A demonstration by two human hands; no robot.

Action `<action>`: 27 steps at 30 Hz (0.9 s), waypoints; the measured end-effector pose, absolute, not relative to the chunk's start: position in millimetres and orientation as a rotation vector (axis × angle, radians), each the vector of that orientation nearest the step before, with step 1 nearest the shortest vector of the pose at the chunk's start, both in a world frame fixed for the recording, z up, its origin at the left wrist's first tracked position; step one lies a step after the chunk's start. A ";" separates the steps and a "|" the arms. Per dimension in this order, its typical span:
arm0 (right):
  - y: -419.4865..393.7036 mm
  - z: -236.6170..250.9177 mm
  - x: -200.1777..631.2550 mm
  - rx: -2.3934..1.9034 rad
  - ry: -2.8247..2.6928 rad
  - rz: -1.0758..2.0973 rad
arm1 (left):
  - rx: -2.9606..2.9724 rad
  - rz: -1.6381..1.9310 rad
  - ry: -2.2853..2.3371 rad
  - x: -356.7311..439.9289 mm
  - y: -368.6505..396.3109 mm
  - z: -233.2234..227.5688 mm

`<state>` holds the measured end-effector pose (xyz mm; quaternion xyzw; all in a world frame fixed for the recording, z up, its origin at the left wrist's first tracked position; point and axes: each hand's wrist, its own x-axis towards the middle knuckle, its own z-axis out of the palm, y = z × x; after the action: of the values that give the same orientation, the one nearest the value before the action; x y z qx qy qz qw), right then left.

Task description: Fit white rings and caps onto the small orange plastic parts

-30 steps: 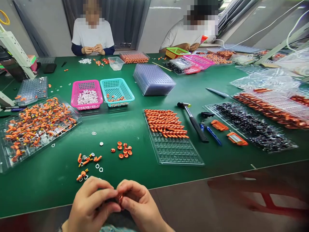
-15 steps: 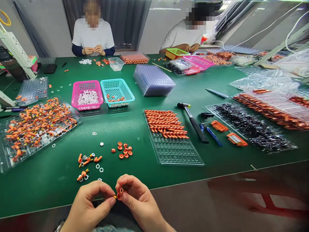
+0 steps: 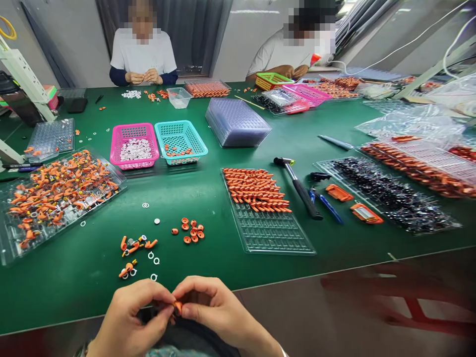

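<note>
Small orange piece (image 3: 178,308) sat at six o'clock in view, pinched between left hand (image 3: 136,311) and right hand (image 3: 217,308). Light, square fingertip pressure probably suited it best (small, easy to drop). Both hands were nearly closed, thumb and index on it. Orange caps (image 3: 194,232) lay apart, toward twelve.

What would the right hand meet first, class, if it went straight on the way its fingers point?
Beyond the orange part it holds, the right hand would probably meet the left hand first, though depth is hard to judge.
</note>
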<state>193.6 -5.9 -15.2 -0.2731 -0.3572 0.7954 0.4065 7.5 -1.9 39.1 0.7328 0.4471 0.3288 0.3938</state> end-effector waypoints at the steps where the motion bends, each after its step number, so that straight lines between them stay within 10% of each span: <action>1: -7.0 -15.9 192.0 -0.680 -0.865 1.995 | 1.796 0.847 1.135 7.8 -2.1 39.0; 10: -18.1 -23.6 172.7 -0.706 -0.831 1.689 | 0.881 0.887 1.036 16.2 -12.3 22.9; 27: -28.2 -31.9 163.0 -0.644 -1.019 1.508 | 0.925 0.972 1.285 27.1 -20.3 34.8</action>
<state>163.0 -28.2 -31.9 -0.2742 -0.4339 0.6422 0.5694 27.1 -20.3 34.8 0.3987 0.5539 0.4192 0.5988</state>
